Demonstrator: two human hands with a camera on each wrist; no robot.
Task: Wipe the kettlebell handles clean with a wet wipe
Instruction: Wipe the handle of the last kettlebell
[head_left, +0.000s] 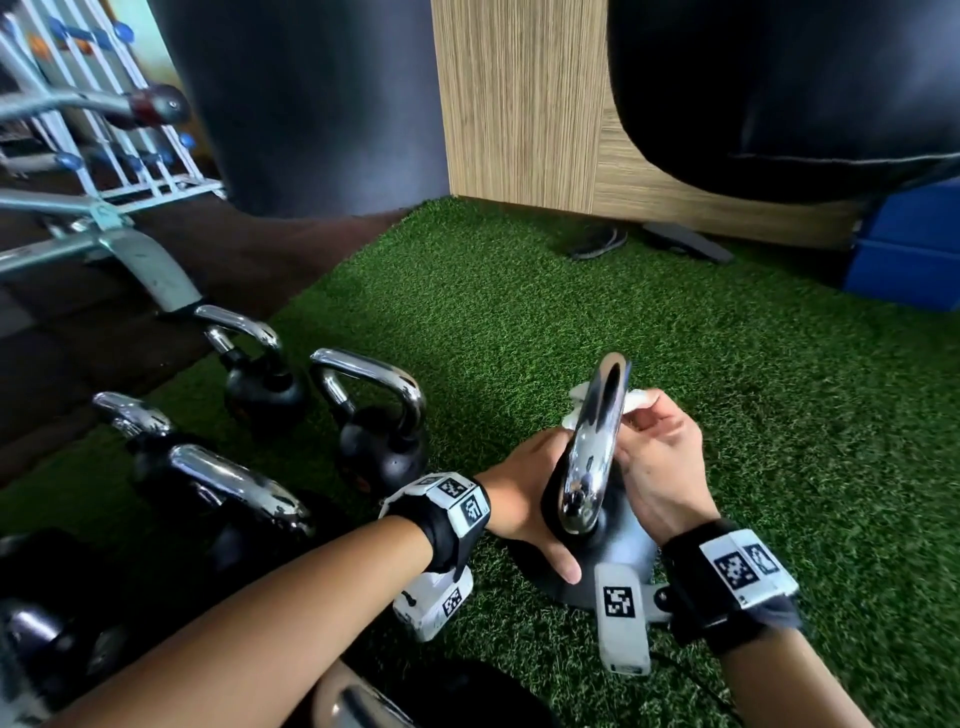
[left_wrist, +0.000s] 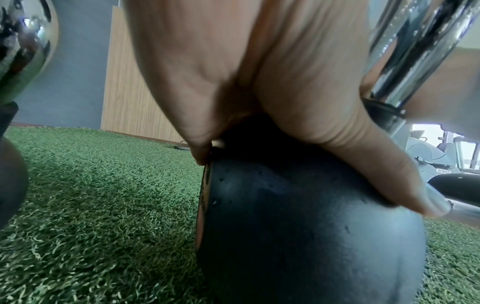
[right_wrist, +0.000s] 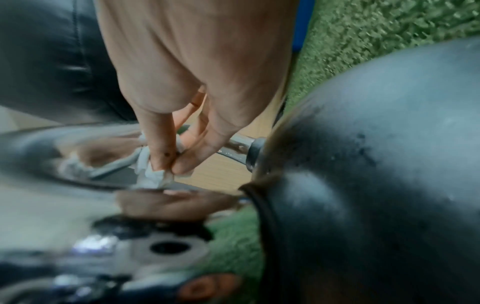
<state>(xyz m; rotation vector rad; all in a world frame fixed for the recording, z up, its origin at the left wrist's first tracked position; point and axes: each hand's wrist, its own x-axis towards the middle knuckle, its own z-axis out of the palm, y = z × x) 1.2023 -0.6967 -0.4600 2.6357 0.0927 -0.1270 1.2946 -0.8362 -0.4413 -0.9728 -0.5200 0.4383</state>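
Observation:
A black kettlebell (head_left: 618, 553) with a chrome handle (head_left: 597, 436) stands on green turf in front of me. My left hand (head_left: 524, 499) reaches under the handle and grips the top of the ball, thumb (left_wrist: 389, 174) lying along the near side of the black body (left_wrist: 298, 236). My right hand (head_left: 657, 457) pinches a crumpled white wet wipe (head_left: 640, 402) against the far right side of the handle. In the right wrist view the fingertips squeeze the wipe (right_wrist: 152, 176) against the blurred chrome handle (right_wrist: 85, 148), beside the kettlebell body (right_wrist: 376, 164).
Several other chrome-handled kettlebells (head_left: 374, 415) stand in a cluster at the left. A bench frame (head_left: 130, 260) and rack lie beyond them. Two black punching bags (head_left: 311, 104) hang ahead by a wooden panel (head_left: 519, 104). Sandals (head_left: 597, 241) and a blue box (head_left: 909, 244) lie at the back.

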